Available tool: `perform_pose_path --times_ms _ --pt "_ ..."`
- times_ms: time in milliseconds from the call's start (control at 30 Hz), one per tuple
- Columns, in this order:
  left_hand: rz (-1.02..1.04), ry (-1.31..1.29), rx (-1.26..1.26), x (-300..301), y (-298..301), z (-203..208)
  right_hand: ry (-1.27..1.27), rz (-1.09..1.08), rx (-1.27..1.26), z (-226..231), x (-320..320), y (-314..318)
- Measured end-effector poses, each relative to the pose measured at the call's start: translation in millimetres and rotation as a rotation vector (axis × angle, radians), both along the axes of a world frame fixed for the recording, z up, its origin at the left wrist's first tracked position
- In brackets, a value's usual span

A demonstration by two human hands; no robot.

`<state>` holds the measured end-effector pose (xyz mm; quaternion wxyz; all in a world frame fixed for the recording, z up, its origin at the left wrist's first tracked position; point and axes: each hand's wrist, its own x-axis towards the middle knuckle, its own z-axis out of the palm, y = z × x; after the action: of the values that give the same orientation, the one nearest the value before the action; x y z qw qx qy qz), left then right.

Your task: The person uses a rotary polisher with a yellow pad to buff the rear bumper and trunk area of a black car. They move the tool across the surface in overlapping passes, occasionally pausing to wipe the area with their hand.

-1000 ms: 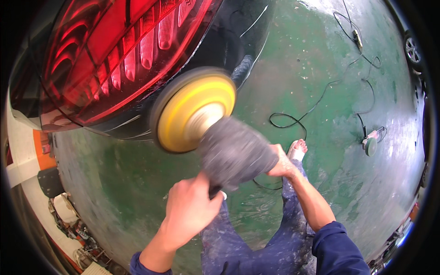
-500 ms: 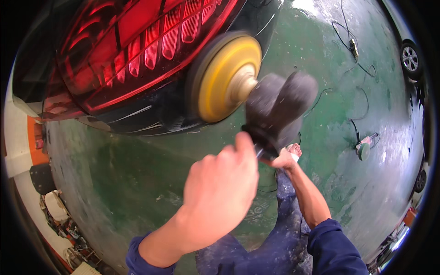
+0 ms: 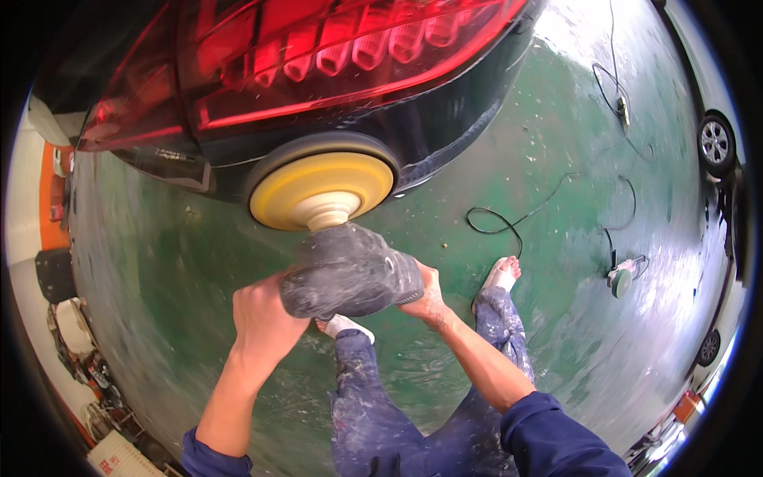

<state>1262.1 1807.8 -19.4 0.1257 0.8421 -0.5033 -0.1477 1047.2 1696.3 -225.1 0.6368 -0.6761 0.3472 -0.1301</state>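
Observation:
Both hands hold a dusty dark-grey car polisher (image 3: 342,270) between them. My left hand (image 3: 266,318) is closed at its left side; the part it grips is mostly hidden behind the body. My right hand (image 3: 424,298) wraps round the right end of the body. The polisher's yellow backing plate (image 3: 318,187) carries a dark pad (image 3: 274,155), which lies against the black car's rear panel (image 3: 445,131). Directly above is the red tail light (image 3: 334,79). Pale streaks mark the dark paint to the pad's right.
A black cable (image 3: 509,219) snakes over the green floor (image 3: 429,366) at the right. Farther right lies a small power tool with a green disc (image 3: 622,282). Another car's wheel (image 3: 716,143) stands at the right edge. Assorted gear (image 3: 87,350) lines the left wall.
The polisher has swung left and toward me along the panel, its plate turning from facing right to facing me. Both hands have moved left with it, and the view has shifted.

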Motion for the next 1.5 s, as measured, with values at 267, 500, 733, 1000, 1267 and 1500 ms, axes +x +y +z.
perform_pose_path --times_ms 267,500,733,1000,1267,1500 --pt "0.107 0.082 -0.279 19 20 -14 0.044 0.097 -0.333 28 14 -26" --pt "0.049 0.199 -0.272 0 -5 -14 -0.013 0.020 -0.294 40 -15 -71" --pt "0.057 0.111 -0.175 -27 -25 -22 0.122 0.077 -0.327 34 -42 -59" --pt "0.229 0.158 -0.285 31 42 -34 0.153 0.154 -0.378 53 17 -26" --pt "0.118 0.057 -0.255 14 8 -22 0.149 -0.048 -0.265 55 -19 -3" --pt "0.166 0.077 -0.336 35 29 -38 0.106 -0.037 -0.357 54 8 -7"
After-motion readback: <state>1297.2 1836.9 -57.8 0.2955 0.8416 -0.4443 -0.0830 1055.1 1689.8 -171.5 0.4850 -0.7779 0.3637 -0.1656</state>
